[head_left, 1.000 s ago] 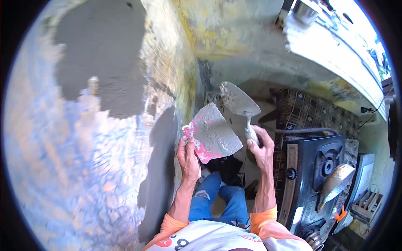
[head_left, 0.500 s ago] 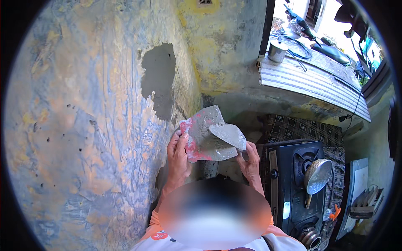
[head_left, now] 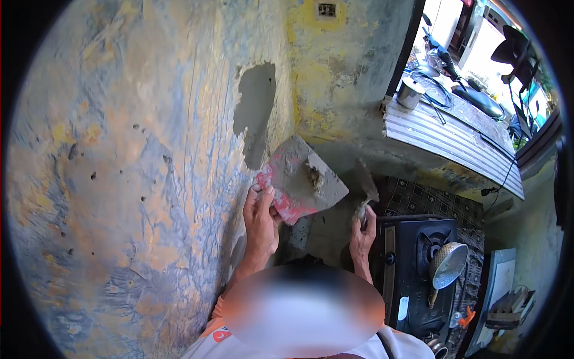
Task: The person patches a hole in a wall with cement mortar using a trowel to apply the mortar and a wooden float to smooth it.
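Note:
My left hand (head_left: pixel 260 218) grips the red edge of a flat board (head_left: pixel 286 206) smeared with grey mortar. On the board's right half sits a small lump of mortar (head_left: pixel 315 172). My right hand (head_left: pixel 362 232) is closed round the handle of a trowel (head_left: pixel 366 184), held apart from the board on its right. The trowel blade points up and away, seen nearly edge-on. Beyond the board, the blotchy wall (head_left: pixel 149 197) on my left bears an irregular patch of smooth grey mortar (head_left: pixel 257 105) near the corner.
Close to my right stands a black gas stove (head_left: pixel 412 287) with a metal strainer-like pan (head_left: pixel 449 266) on it. A corrugated ledge (head_left: pixel 442 140) under the window holds a metal pot (head_left: pixel 410 93) and coiled cable (head_left: pixel 433 90). A small socket box (head_left: pixel 326 10) is on the far wall.
The trowel has come off the board and moved right, its blade turning edge-on. The board has tilted and now shows a lump of mortar. The view has shifted slightly.

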`<state>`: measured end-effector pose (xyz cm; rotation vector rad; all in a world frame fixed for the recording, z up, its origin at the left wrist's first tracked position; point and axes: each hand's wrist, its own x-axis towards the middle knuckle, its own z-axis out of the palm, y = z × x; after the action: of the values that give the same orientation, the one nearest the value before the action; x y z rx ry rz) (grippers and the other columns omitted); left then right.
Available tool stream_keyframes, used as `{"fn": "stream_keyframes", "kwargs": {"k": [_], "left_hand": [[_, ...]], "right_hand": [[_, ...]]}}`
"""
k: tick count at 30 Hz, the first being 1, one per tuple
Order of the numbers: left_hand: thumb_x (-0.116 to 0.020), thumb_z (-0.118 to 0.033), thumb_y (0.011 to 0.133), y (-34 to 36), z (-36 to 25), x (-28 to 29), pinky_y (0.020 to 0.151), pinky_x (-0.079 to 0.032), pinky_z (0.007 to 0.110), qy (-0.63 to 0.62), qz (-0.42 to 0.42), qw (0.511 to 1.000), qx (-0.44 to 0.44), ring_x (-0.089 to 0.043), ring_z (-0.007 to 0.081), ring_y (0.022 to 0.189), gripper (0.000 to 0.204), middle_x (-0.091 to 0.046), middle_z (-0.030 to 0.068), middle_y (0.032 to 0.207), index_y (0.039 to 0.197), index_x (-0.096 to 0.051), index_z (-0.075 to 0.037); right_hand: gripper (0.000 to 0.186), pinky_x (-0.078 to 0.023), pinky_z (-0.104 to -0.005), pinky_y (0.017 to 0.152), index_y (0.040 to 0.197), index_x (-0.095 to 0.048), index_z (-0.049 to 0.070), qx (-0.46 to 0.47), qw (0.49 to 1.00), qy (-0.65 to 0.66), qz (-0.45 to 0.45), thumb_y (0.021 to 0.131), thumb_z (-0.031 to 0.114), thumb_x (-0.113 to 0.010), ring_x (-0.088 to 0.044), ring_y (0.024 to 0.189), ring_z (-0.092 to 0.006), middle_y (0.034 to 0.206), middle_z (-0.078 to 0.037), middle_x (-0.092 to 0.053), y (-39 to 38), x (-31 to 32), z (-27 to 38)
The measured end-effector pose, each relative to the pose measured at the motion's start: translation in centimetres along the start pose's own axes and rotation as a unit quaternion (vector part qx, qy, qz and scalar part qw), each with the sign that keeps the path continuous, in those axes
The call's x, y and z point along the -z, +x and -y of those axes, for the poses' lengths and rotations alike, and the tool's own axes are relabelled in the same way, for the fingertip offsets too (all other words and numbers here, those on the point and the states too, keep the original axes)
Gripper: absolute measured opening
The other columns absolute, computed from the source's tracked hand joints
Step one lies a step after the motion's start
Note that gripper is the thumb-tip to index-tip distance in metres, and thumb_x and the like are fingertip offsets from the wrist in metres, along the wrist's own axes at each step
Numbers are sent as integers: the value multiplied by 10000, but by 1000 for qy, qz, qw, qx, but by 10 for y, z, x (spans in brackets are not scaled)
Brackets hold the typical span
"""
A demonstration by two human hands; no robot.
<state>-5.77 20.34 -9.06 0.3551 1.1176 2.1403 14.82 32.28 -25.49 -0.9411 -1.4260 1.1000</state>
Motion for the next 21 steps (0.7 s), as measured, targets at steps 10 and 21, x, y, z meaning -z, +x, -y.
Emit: {"fn": "stream_keyframes", "kwargs": {"k": [10, 21], "left_hand": [[-610, -108, 1079, 8, 30, -23, 794, -677, 336, -13, 34, 999, 8, -759, 169, 930, 324, -729, 82, 1107, 1385, -511, -74], [-662, 21, 1000, 85, 67, -98, 1110, -580, 465, -87, -34, 995, -36, -694, 267, 1217, 389, -681, 95, 1283, 1361, -543, -60]], "right_hand": [[351, -369, -212, 700, 1370, -611, 44, 24, 997, 74, -23, 1046, 155, -685, -446, 805, -32, 983, 58, -540, 84, -9, 42], [335, -448, -321, 691, 1195, -684, -6, 149, 957, -140, 205, 954, 225, -709, -535, 749, -184, 855, -93, -584, 291, -12, 137]]}}
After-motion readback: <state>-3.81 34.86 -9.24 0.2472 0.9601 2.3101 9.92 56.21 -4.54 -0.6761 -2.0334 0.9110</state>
